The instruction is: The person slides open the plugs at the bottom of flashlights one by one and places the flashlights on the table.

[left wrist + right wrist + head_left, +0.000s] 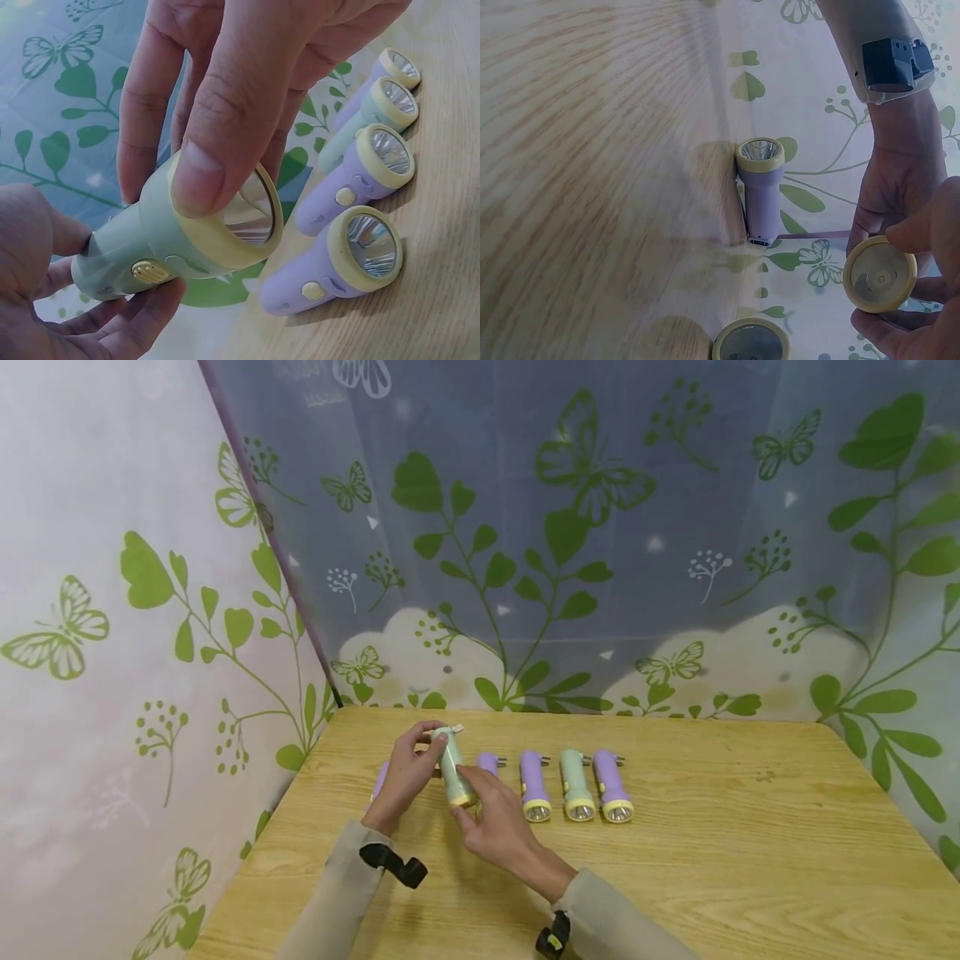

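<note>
Both hands hold a pale green flashlight (453, 768) with a yellow rim, tilted above the table. Around its tail end, near the plug prongs, curl the fingers of my left hand (408, 770). My right hand (498, 822) pinches the head end, its thumb on the yellow rim in the left wrist view. That view also shows a ridged yellow switch (151, 271) on the body. Seen from the right wrist, the round lens (880, 276) faces the camera. A purple flashlight (763, 196) lies left of the hands, partly covered by the left hand in the head view.
Right of the held flashlight, a row on the wooden table (750, 860) has a partly hidden purple flashlight (487, 763), another purple flashlight (532, 781), a green flashlight (574, 777) and a purple flashlight (611, 777). Behind the table hangs a leaf-printed curtain (480, 568).
</note>
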`<action>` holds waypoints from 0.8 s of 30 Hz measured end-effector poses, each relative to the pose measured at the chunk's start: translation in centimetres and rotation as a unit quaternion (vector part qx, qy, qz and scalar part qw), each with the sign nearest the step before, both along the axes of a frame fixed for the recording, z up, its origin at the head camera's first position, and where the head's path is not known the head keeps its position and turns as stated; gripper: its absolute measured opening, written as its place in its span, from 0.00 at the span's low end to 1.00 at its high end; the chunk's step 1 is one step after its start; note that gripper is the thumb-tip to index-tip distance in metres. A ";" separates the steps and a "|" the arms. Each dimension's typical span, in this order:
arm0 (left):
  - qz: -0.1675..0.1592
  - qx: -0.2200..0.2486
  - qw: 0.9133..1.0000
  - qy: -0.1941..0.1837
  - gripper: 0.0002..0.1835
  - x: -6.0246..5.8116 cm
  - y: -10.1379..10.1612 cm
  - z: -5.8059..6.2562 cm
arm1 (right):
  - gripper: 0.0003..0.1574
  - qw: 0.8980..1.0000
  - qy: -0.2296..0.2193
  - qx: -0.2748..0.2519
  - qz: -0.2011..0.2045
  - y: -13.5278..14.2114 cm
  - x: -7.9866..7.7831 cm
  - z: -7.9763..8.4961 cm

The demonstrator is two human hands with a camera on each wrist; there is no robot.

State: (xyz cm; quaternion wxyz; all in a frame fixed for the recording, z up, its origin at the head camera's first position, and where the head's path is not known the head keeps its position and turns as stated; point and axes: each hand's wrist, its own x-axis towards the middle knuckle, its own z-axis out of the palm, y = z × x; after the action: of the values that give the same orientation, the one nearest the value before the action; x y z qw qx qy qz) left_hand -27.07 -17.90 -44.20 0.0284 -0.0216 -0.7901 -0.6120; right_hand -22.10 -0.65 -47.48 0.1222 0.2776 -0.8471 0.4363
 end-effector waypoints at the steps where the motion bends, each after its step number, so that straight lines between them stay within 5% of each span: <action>1: 0.001 0.000 1.000 -0.001 0.20 0.0 0.0 0.0 | 0.37 1.000 -0.002 -0.001 -0.001 0.0 0.0 0.0; 24: 0.072 -0.003 0.997 -0.040 0.26 -1.0 -0.7 -0.1 | 0.31 1.000 0.000 -0.013 -0.021 -1.9 -0.7 0.0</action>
State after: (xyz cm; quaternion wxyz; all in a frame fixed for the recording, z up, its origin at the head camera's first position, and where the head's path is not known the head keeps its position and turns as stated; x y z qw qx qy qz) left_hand -28.05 -18.58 -44.30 0.0406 0.0605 -0.7919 -0.6063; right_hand -22.83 -2.59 -47.51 0.1352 0.2587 -0.8467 0.4449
